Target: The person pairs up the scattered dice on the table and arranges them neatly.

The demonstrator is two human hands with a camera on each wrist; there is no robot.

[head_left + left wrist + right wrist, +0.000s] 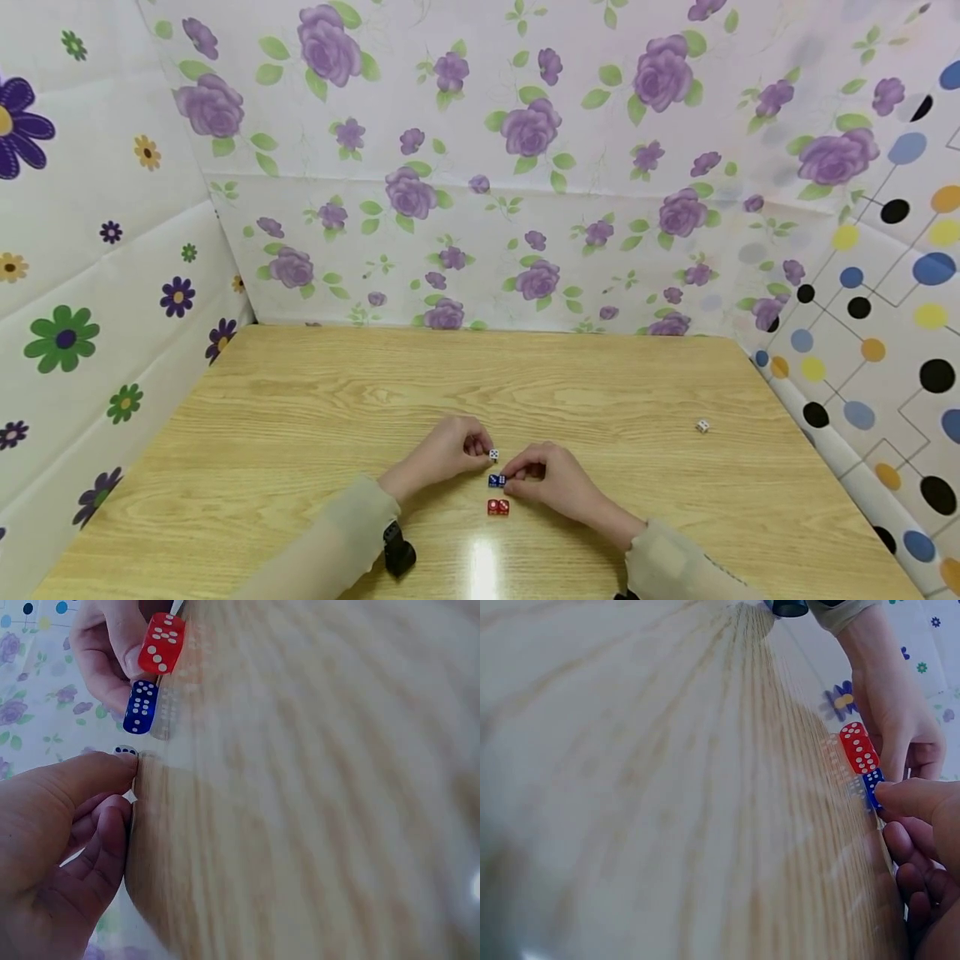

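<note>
My left hand (453,446) pinches a white die (493,455) at its fingertips, low over the wooden table. Two blue dice (497,481) sit side by side just nearer to me. The thumb and index finger of my right hand (551,481) pinch the right-hand one. Closest to me is a pair of red dice (498,507), also side by side, which neither hand touches. In the left wrist view the white die (126,750) is mostly hidden behind the thumb. From the right wrist, my thumb covers part of the blue dice (872,786).
Another white die (702,426) lies by itself far to the right on the wooden table (337,392). Patterned cloth hangs at the back (480,233) and along both sides. A black wrist device (398,550) is strapped on the left sleeve.
</note>
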